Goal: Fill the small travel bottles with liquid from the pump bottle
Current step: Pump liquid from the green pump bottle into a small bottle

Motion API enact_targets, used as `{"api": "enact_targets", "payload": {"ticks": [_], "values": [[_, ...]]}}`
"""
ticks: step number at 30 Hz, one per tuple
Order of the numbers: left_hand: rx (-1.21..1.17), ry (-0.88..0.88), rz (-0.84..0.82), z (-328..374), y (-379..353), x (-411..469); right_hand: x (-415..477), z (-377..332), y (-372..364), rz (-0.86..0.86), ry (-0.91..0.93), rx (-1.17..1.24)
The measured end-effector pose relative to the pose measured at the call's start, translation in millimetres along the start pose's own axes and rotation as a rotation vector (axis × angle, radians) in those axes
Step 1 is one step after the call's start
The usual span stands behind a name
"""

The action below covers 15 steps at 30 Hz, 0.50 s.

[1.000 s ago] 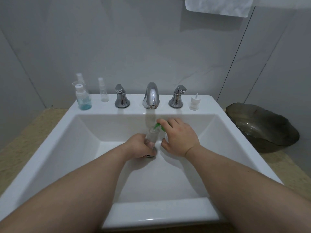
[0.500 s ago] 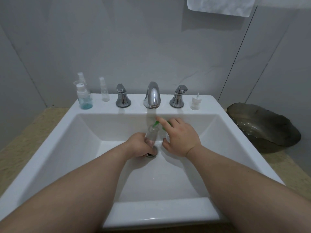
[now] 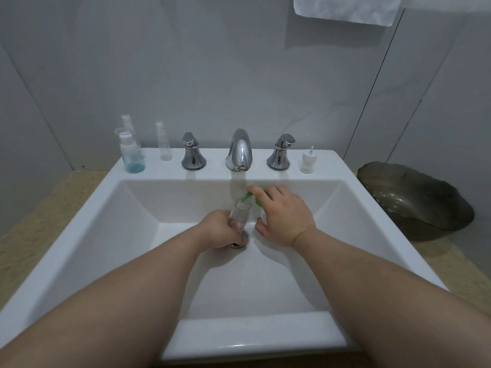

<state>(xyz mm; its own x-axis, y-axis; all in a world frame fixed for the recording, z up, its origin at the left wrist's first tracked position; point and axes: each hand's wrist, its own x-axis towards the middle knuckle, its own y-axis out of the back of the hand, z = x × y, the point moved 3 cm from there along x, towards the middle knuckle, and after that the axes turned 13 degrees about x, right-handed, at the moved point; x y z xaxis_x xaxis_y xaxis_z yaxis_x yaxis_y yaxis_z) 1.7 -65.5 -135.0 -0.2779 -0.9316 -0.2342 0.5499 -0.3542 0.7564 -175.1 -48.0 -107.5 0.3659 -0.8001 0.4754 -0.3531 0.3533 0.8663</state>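
Clear travel bottle (image 3: 240,212) in left grip (image 3: 218,229), green-nozzled pump bottle (image 3: 262,214) in right grip (image 3: 285,219), over sink (image 3: 265,333).

The sink (image 3: 106,197) is glossy white ceramic, smooth and reflective. The faucet spout (image 3: 239,152) and its two handles (image 3: 193,155) (image 3: 281,152) are polished, mirror-bright metal. The travel bottle (image 3: 240,212) over the drain is clear plastic, and the pump bottle (image 3: 249,195) has a green plastic nozzle. On the far left rim, the spray bottles (image 3: 132,155) are clear plastic. The countertop (image 3: 32,224) looks like matt speckled stone. The right-hand bowl (image 3: 414,197) is dark, glossy and ribbed. The towel (image 3: 345,6) is white cloth.
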Motion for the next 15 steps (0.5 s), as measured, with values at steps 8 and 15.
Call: {"api": "enact_targets", "payload": {"ticks": [8,15], "values": [[0.031,-0.006,0.005,-0.3,-0.6,0.5,0.3,0.2,-0.6,-0.014,-0.003,0.006],[0.010,0.001,0.024,-0.4,0.7,0.6,-1.2,-0.7,2.1,0.009,0.011,-0.015]]}}
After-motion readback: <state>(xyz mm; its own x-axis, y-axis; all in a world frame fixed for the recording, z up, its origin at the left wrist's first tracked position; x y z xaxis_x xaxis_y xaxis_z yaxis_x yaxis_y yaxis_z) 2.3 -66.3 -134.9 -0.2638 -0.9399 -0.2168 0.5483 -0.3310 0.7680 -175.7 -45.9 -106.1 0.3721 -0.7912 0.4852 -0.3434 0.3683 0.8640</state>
